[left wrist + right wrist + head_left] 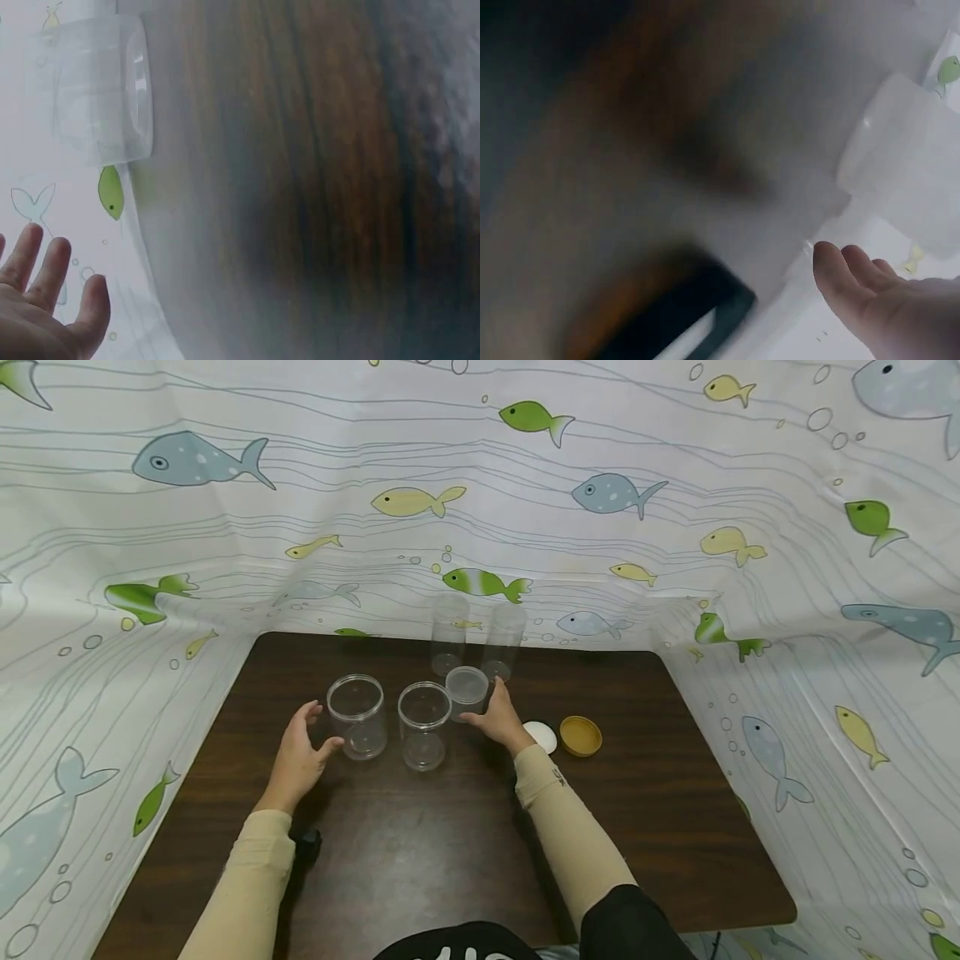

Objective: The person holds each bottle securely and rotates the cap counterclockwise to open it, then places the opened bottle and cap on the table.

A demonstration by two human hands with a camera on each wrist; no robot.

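My left hand [297, 760] is spread beside a wide clear jar [357, 731], thumb and fingers apart at its left side. In the left wrist view a clear jar [97, 90] stands beyond the relaxed fingers [52, 274]. A second clear jar [423, 727] stands upright just right of the first. My right hand [501, 718] is at a small cloudy jar [467, 693], thumb near its front and fingers along its right side. The right wrist view shows the fingers [840, 281] held out, with a cloudy jar [900, 165] beyond them.
Two tall clear cylinders [448, 639] stand at the back of the brown table [420, 860]. A white disc with a dark edge [540, 737] and a gold-coloured lid [581, 737] lie right of my right hand. Fish-printed sheeting [300, 485] surrounds the back and sides.
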